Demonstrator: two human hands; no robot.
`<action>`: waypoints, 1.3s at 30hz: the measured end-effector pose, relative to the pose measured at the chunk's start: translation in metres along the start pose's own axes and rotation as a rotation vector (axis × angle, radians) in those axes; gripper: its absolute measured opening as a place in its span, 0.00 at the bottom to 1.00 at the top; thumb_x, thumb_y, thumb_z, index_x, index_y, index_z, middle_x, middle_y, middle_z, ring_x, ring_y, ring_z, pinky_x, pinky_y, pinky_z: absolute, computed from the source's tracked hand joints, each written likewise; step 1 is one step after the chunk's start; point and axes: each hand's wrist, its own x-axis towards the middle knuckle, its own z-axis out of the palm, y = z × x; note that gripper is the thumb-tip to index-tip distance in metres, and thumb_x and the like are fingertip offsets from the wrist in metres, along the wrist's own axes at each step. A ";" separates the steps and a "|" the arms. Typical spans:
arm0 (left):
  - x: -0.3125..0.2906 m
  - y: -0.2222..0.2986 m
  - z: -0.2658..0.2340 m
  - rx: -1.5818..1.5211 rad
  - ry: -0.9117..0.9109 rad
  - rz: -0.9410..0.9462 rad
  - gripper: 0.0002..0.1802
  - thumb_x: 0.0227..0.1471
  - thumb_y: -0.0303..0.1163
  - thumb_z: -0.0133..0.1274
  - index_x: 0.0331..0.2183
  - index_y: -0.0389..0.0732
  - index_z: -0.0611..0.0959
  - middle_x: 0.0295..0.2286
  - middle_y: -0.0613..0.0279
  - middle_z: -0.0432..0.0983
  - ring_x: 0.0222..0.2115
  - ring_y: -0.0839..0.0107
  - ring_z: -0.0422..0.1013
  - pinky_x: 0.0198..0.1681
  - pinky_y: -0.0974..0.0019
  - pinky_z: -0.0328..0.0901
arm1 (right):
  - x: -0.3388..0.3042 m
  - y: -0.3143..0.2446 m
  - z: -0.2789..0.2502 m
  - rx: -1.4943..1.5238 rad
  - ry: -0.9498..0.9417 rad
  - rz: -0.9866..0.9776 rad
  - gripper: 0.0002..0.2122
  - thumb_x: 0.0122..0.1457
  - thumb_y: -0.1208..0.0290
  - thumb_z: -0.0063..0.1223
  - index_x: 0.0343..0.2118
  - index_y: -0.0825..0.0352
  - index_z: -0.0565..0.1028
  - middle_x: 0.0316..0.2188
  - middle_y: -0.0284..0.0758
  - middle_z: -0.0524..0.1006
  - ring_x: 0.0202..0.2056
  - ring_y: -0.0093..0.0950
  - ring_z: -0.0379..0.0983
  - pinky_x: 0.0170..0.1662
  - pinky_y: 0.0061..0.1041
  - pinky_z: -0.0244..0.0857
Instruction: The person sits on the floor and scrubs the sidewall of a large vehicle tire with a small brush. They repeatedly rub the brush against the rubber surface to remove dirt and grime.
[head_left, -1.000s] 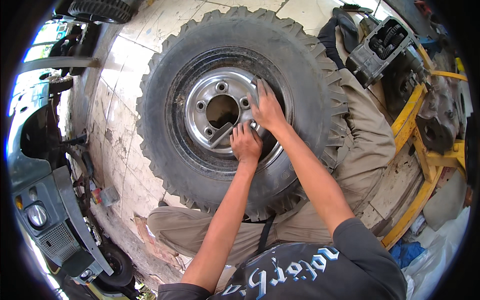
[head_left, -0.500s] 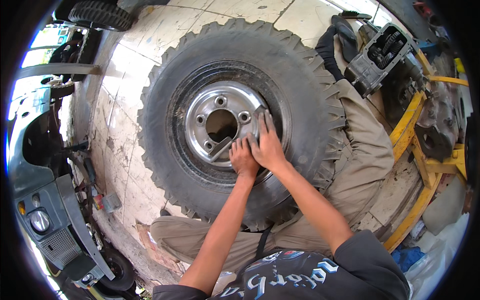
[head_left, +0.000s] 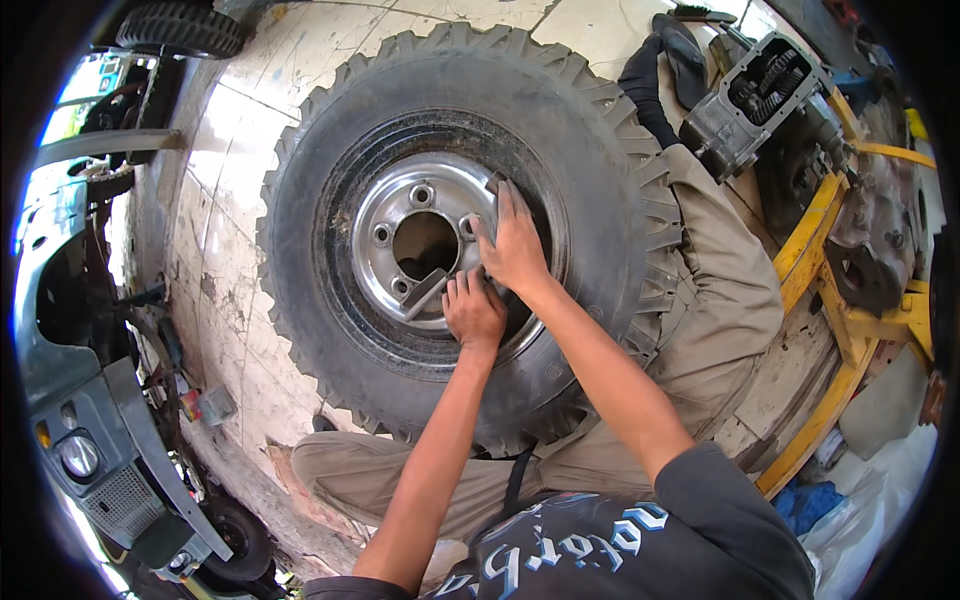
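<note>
A tyre (head_left: 600, 170) lies flat on the tiled floor (head_left: 215, 225), between the person's bent legs (head_left: 725, 265), with its silver rim (head_left: 370, 262) facing up. Both hands are at the rim's right and lower-right side, close beside each other.

The right hand (head_left: 515, 245) lies over the right part of the rim, fingers stretched forward and close together, the thumb spread toward the centre hole (head_left: 427, 245). A dark piece (head_left: 496, 181) shows past its fingertips; whether the hand clamps it or only presses on it, one cannot tell.

The left hand (head_left: 474, 310) sits lower, its fingers bent and side by side at the lower right of the centre hole. A grey strip (head_left: 426, 296) slants across the rim just beside its fingertips; whether the fingers close on the strip cannot be told, as their undersides are hidden. Round bolt holes, one (head_left: 422, 195) above the centre hole, ring the middle.

To the right, an open gearbox (head_left: 765, 100) stands near a yellow stand (head_left: 808, 245). To the left is the front of a grey vehicle (head_left: 110, 480) with round lamps. Another tyre, the spare (head_left: 180, 28), shows at the upper left.
</note>
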 end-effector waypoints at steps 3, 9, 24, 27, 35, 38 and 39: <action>-0.004 -0.008 0.000 -0.007 0.019 -0.021 0.15 0.53 0.33 0.52 0.44 0.45 0.80 0.37 0.58 0.75 0.41 0.56 0.71 0.42 0.52 0.64 | -0.039 -0.009 0.002 -0.025 0.010 0.042 0.28 0.68 0.68 0.44 0.65 0.80 0.53 0.64 0.65 0.57 0.64 0.62 0.55 0.67 0.47 0.52; -0.001 -0.007 0.005 -0.036 0.041 0.013 0.17 0.53 0.35 0.54 0.46 0.44 0.79 0.38 0.59 0.76 0.41 0.54 0.72 0.42 0.52 0.64 | -0.010 0.000 0.003 -0.010 0.017 0.006 0.27 0.68 0.68 0.43 0.63 0.84 0.55 0.64 0.66 0.54 0.65 0.61 0.53 0.68 0.49 0.50; 0.007 -0.031 -0.023 -0.706 -0.131 -0.196 0.11 0.64 0.25 0.49 0.46 0.36 0.80 0.35 0.55 0.82 0.39 0.68 0.77 0.42 0.64 0.69 | -0.095 -0.030 0.007 -0.177 0.035 0.197 0.31 0.50 0.85 0.55 0.58 0.90 0.59 0.50 0.66 0.64 0.53 0.58 0.65 0.58 0.43 0.64; -0.003 -0.047 -0.032 -0.937 -0.181 -0.118 0.13 0.64 0.20 0.45 0.48 0.31 0.77 0.38 0.57 0.81 0.44 0.69 0.76 0.50 0.66 0.68 | -0.083 -0.035 0.004 -0.335 0.002 0.187 0.32 0.54 0.75 0.58 0.57 0.91 0.60 0.49 0.62 0.68 0.50 0.54 0.68 0.55 0.42 0.66; -0.010 -0.065 -0.133 -1.195 -0.497 -0.259 0.15 0.65 0.26 0.48 0.51 0.33 0.78 0.42 0.59 0.81 0.44 0.74 0.75 0.49 0.70 0.68 | -0.112 -0.023 0.041 -0.202 0.081 0.330 0.24 0.58 0.78 0.52 0.53 0.88 0.62 0.49 0.65 0.67 0.46 0.59 0.74 0.52 0.46 0.70; -0.015 -0.069 -0.180 -1.201 -0.420 -0.215 0.14 0.65 0.27 0.50 0.50 0.34 0.80 0.40 0.61 0.81 0.41 0.77 0.74 0.48 0.72 0.67 | -0.082 -0.023 0.018 -0.189 0.018 0.352 0.22 0.60 0.77 0.51 0.52 0.88 0.62 0.49 0.64 0.68 0.45 0.59 0.73 0.52 0.46 0.69; -0.021 -0.080 -0.182 -1.177 -0.351 -0.240 0.14 0.65 0.29 0.51 0.50 0.33 0.80 0.38 0.62 0.81 0.40 0.77 0.74 0.47 0.72 0.67 | -0.095 -0.037 0.024 -0.173 0.014 0.322 0.23 0.60 0.76 0.50 0.53 0.88 0.62 0.50 0.65 0.67 0.47 0.59 0.72 0.54 0.46 0.68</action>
